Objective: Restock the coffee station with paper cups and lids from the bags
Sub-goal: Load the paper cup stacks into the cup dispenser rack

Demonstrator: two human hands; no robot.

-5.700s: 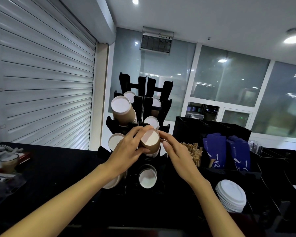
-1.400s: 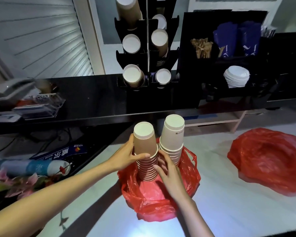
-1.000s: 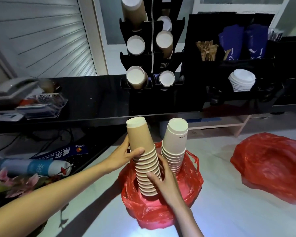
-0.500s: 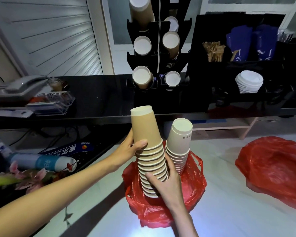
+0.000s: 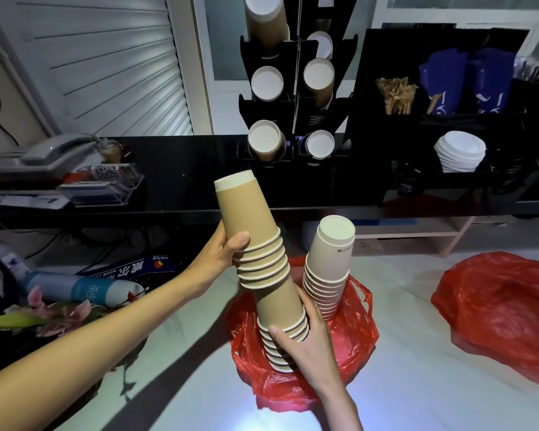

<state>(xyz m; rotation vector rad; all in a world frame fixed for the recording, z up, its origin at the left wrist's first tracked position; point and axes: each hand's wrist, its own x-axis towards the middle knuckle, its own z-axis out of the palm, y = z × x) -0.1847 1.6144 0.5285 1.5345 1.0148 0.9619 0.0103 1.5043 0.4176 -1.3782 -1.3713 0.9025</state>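
Two hands grip brown cup stack (image 5: 255, 241): left hand (image 5: 221, 256) upper section, right hand (image 5: 305, 343) lower, possibly separated.

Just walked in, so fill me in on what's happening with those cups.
A person is splitting a stack of brown cups over a red bag. The left hand grips the upper section, lifted and tilted, while the right hand holds the lower section at the bag. A stack of white cups stands in the same bag. The cup rack on the black counter behind already holds cups in several slots.
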